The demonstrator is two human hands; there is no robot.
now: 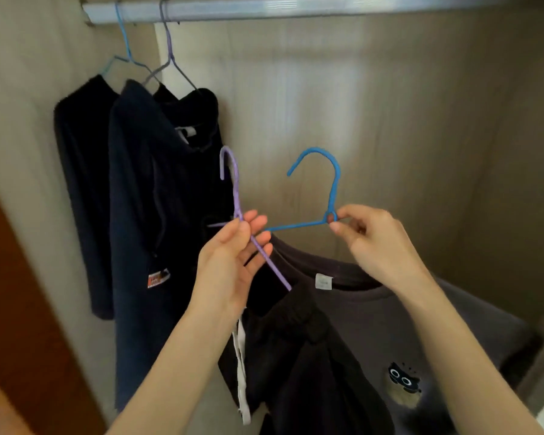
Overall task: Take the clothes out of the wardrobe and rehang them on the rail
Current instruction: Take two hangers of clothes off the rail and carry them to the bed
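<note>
Both hangers were well below the rail. The left grip clasped the purple hanger carrying black trousers. The right grip pinched the neck of the blue hanger, which bore a grey sweatshirt. Next, probably, each hook needed lifting over the rail.

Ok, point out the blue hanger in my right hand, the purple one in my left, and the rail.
blue hanger [335, 189]: head view, upright neck.
purple hanger [236, 189]: head view, neck.
rail [296, 9]: head view, bare middle.
</note>
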